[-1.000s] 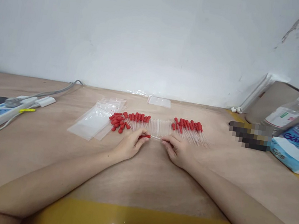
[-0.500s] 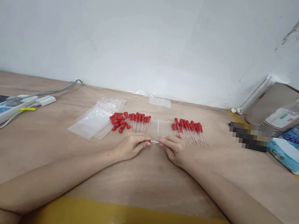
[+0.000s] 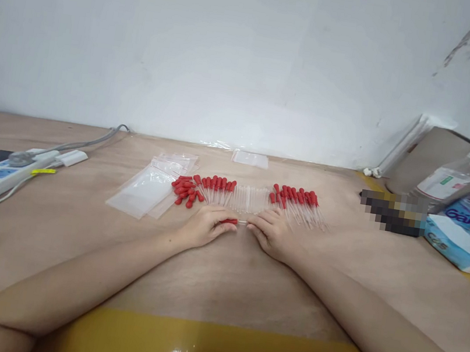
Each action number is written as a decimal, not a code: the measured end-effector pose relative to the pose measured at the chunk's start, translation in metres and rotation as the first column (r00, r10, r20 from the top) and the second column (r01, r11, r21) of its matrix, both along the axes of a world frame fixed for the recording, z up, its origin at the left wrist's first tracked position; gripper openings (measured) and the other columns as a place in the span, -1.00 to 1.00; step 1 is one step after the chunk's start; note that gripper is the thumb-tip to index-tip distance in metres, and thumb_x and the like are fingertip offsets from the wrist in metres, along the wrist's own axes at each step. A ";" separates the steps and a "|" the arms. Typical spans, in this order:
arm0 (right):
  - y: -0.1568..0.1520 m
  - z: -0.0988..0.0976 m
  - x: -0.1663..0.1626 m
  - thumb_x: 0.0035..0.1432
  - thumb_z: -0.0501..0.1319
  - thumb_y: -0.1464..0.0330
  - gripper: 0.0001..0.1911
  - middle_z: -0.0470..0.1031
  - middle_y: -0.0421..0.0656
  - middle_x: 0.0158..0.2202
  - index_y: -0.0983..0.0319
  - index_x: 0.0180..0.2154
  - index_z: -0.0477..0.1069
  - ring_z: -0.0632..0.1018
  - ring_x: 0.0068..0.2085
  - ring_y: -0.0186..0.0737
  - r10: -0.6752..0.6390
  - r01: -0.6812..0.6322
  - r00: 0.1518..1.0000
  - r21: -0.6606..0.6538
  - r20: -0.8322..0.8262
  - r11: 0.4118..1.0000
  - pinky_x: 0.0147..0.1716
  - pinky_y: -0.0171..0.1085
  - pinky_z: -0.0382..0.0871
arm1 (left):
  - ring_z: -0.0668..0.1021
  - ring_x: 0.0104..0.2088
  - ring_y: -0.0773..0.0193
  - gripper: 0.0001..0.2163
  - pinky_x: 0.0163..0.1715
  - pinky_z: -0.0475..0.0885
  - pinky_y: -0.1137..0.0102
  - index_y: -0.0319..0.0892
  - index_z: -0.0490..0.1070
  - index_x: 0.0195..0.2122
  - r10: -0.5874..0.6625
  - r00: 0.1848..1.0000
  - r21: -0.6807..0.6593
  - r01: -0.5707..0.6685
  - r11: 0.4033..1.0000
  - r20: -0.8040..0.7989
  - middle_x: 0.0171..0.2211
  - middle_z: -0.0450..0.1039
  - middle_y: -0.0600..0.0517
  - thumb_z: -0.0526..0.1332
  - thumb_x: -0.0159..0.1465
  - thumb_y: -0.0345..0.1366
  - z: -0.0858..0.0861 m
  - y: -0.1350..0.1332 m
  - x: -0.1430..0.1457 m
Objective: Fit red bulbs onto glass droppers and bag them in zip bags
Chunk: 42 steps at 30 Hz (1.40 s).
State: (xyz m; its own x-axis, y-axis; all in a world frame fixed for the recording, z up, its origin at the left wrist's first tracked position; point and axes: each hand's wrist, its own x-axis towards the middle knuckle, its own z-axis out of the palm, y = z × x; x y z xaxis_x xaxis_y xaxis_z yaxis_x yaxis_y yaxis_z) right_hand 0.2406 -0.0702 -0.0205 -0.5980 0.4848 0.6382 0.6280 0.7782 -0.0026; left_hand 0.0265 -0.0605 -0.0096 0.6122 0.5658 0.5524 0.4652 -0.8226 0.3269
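Pinched in my left hand (image 3: 206, 227) is a red rubber dropper bulb (image 3: 230, 220), its end showing between finger and thumb. My right hand (image 3: 274, 235) grips a thin clear glass tube (image 3: 243, 222), lying level and meeting the bulb. How far the tube sits inside the bulb cannot be made out. Just beyond the hands lies a row of bare clear tubes (image 3: 251, 199). Droppers with red bulbs (image 3: 219, 183) flank it on the left, and more red-bulbed droppers (image 3: 296, 194) on the right. A pile of loose red bulbs (image 3: 186, 190) is beyond my left hand.
Clear zip bags (image 3: 139, 190) lie left of the bulbs, and another bag (image 3: 250, 159) rests by the wall. A power strip (image 3: 6, 171) with cables is at far left. On the right are a plastic bottle (image 3: 446, 178), a blue tissue pack (image 3: 463, 245) and a partly blurred dark object (image 3: 402, 225).
More of the red bulb now shows at my left fingertips. My fingers have shifted slightly around the bulb and tube; both hands stay in nearly the same place.
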 end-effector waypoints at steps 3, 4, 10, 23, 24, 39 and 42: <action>0.003 0.000 0.000 0.20 0.00 0.38 -0.79 0.48 -0.14 -0.43 0.24 -0.27 0.40 0.40 -0.36 -0.28 0.054 -0.054 0.998 0.021 -0.024 0.998 -0.27 -0.23 0.16 | 0.49 -0.37 0.31 -0.85 -0.29 0.29 0.40 -0.15 0.45 -0.30 0.049 0.999 0.011 -0.049 0.999 0.014 -0.43 0.49 0.06 0.16 0.20 -0.21 0.000 0.000 0.000; 0.004 0.000 0.000 0.20 0.01 0.39 -0.80 0.48 -0.14 -0.43 0.24 -0.27 0.40 0.40 -0.37 -0.28 0.070 -0.069 0.997 0.027 -0.032 0.997 -0.27 -0.23 0.17 | 0.49 -0.39 0.32 -0.86 -0.30 0.28 0.40 -0.15 0.45 -0.32 0.051 0.999 0.004 -0.051 0.999 0.016 -0.45 0.49 0.07 0.16 0.21 -0.22 0.000 -0.001 0.000; 0.001 -0.002 -0.004 0.17 0.03 0.40 -0.82 0.44 -0.18 -0.49 0.22 -0.31 0.40 0.38 -0.39 -0.30 0.098 -0.097 0.994 0.031 -0.056 0.995 -0.23 -0.22 0.17 | 0.47 -0.43 0.33 -0.85 -0.31 0.29 0.40 -0.17 0.43 -0.32 -0.008 1.000 -0.010 0.008 1.000 -0.010 -0.48 0.47 0.06 0.12 0.23 -0.25 -0.001 -0.005 0.002; -0.005 0.003 -0.017 0.18 0.01 0.41 -0.79 0.43 -0.19 -0.53 0.22 -0.37 0.42 0.39 -0.38 -0.31 0.010 -0.009 1.000 0.013 -0.022 1.000 -0.17 -0.19 0.11 | 0.46 -0.43 0.33 -0.83 -0.30 0.29 0.40 -0.18 0.42 -0.31 -0.031 0.999 -0.011 0.031 0.999 -0.031 -0.47 0.46 0.04 0.07 0.26 -0.27 0.000 -0.003 0.004; -0.005 0.003 -0.017 0.18 0.01 0.40 -0.79 0.43 -0.19 -0.51 0.22 -0.36 0.42 0.39 -0.37 -0.30 -0.006 0.006 1.000 0.010 -0.012 1.000 -0.18 -0.20 0.10 | 0.47 -0.41 0.32 -0.83 -0.28 0.29 0.39 -0.17 0.43 -0.30 -0.016 0.999 -0.020 0.016 1.000 -0.033 -0.45 0.46 0.04 0.07 0.25 -0.27 0.000 -0.003 0.004; 0.053 0.039 0.054 0.08 0.03 0.23 -0.70 0.51 -0.05 -0.39 0.19 -0.36 0.48 0.47 -0.34 -0.09 -0.851 0.780 0.523 -0.422 0.035 0.462 -0.43 -0.24 0.13 | 0.31 -0.06 0.04 -0.72 -0.11 0.15 0.16 -0.11 0.37 -0.12 0.525 0.838 0.218 -0.490 0.844 -0.147 -0.13 0.35 -0.08 0.16 0.14 -0.18 0.028 0.021 -0.043; 0.062 0.034 0.055 0.03 0.05 0.27 -0.73 0.51 -0.01 -0.31 0.21 -0.29 0.45 0.49 -0.27 -0.04 -0.885 0.808 0.459 -0.451 0.077 0.379 -0.36 -0.19 0.16 | 0.32 -0.10 0.00 -0.71 -0.14 0.18 0.13 -0.12 0.39 -0.20 0.617 0.751 0.164 -0.595 0.787 -0.234 -0.19 0.35 -0.10 0.18 0.10 -0.12 0.035 0.029 -0.051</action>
State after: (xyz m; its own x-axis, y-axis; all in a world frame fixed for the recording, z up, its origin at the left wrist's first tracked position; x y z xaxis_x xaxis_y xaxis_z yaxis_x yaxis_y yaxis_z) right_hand 0.2957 -0.0084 0.0140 0.3535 0.8852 0.3025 0.9158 -0.2616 -0.3047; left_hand -0.0250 -0.0311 0.0256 0.2811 0.8316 0.4790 0.9323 -0.3550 0.0693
